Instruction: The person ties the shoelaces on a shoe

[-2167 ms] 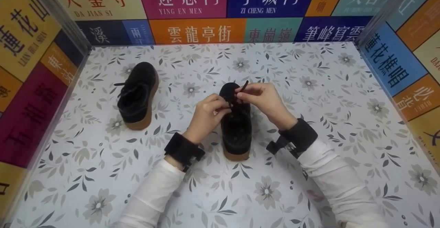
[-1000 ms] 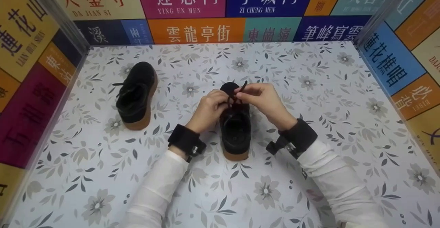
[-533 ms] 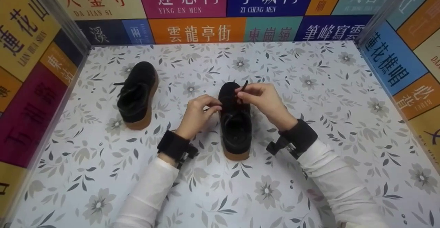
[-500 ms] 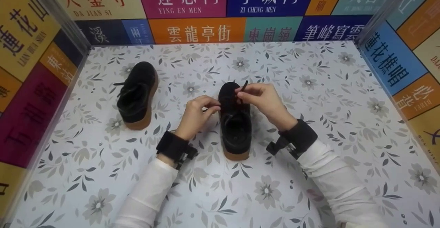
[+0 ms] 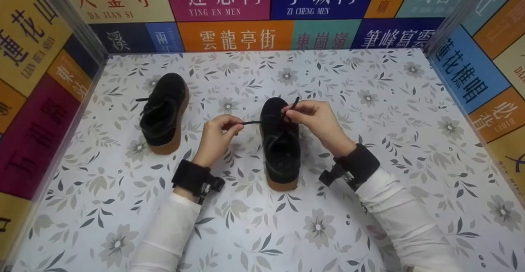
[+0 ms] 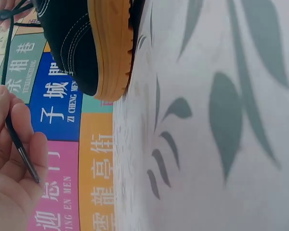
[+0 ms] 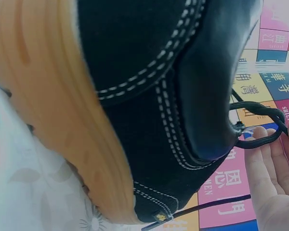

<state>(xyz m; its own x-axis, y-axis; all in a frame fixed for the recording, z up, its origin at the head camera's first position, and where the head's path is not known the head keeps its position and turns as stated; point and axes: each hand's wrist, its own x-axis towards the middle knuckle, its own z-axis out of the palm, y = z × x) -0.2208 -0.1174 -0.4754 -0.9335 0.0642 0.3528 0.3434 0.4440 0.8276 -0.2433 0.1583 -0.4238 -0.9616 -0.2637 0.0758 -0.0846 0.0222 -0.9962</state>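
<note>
You pinch the lace (image 5: 252, 122) out sideways in your left hand (image 5: 216, 137) and grip what may be its loop (image 7: 257, 110) in your right hand (image 5: 319, 119), presumably for tension, while one black shoe (image 5: 274, 107) stands between them on the surface (image 5: 352, 198), likely for equal reach

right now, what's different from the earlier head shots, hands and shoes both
The left hand's grip has pulled away from the nearer shoe toward the person's left, and a black lace now stretches between them. Nothing was visibly let go. The right hand's grip still pinches a second lace end, barely shifted. The nearer shoe and the other shoe stayed put.
</note>
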